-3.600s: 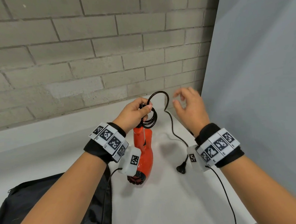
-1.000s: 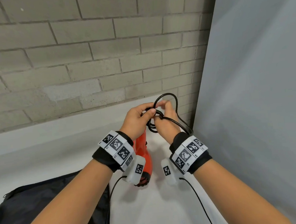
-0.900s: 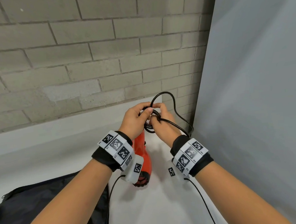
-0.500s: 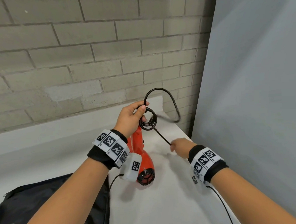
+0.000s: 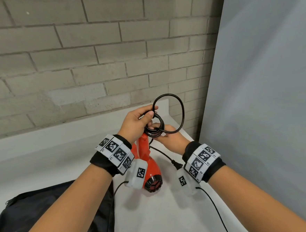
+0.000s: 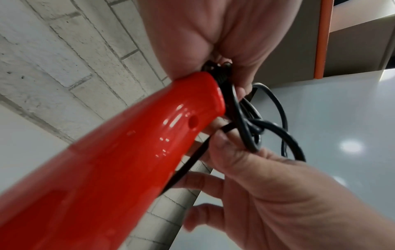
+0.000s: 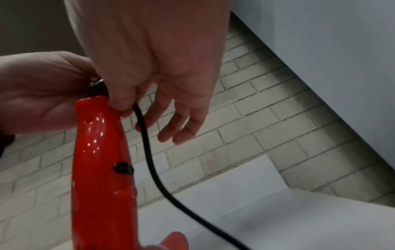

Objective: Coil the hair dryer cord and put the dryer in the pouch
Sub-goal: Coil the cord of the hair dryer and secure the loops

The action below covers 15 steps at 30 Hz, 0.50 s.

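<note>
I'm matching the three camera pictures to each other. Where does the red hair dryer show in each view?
Head: red hair dryer at lower centre, handle up, between the wrists.
Left wrist: fills the lower left, running diagonally.
Right wrist: upright at left of centre.
Shared landmark: black cord bunched at the handle's end.

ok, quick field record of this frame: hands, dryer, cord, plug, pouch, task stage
left hand: grips the coiled loops at the top of the dryer handle
right hand: pinches the cord just below the coil
dryer: red, handle up, nozzle end down near the white table
cord: black, several small loops plus one bigger loose loop
plug: free, hanging by the right wrist
pouch: black, lying on the table at left
task stage: coiling unfinished, dryer not yet in pouch
</note>
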Tool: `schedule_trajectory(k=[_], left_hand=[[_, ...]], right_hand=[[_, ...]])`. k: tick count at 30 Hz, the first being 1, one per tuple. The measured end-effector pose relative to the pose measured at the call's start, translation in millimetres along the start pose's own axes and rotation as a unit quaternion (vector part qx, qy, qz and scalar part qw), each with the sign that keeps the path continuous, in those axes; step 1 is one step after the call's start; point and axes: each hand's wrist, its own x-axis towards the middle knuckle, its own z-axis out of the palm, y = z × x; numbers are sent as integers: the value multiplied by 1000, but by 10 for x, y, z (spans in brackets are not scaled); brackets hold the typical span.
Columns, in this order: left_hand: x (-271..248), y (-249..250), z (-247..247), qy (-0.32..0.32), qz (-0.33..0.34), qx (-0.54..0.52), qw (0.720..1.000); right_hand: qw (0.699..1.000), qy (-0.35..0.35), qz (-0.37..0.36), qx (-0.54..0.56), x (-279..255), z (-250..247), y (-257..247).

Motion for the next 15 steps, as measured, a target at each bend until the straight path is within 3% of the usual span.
schedule_trajectory(k=[3, 6, 7, 9, 10, 11, 12, 13, 15], left_hand=[[5, -1, -13, 3, -9, -2, 1000], [-9, 8, -70, -10, -8, -1, 1000], [-19, 15, -93, -19, -8, -13, 1000], [-31, 26, -136, -31, -5, -28, 999], [-36, 32, -148, -34, -3, -27, 999], [-40, 36, -154, -34, -2, -25, 999], [-45, 41, -152, -33, -2, -25, 999], [-45, 43, -143, -31, -1, -24, 999], [-43, 42, -114, -31, 4, -14, 999]], right_hand=[[991, 85, 59, 79, 46, 19, 45], [978, 97, 163, -86, 82, -108, 287], [959, 62, 207, -183, 110, -187, 417], [867, -31, 308, -390, 90, -303, 598], [821, -55, 332, -461, 72, -342, 674], [802, -63, 334, -492, 37, -342, 669], [808, -56, 311, -498, 18, -324, 664], [839, -42, 263, -475, 9, -300, 609], [907, -79, 153, -384, -13, -237, 392]])
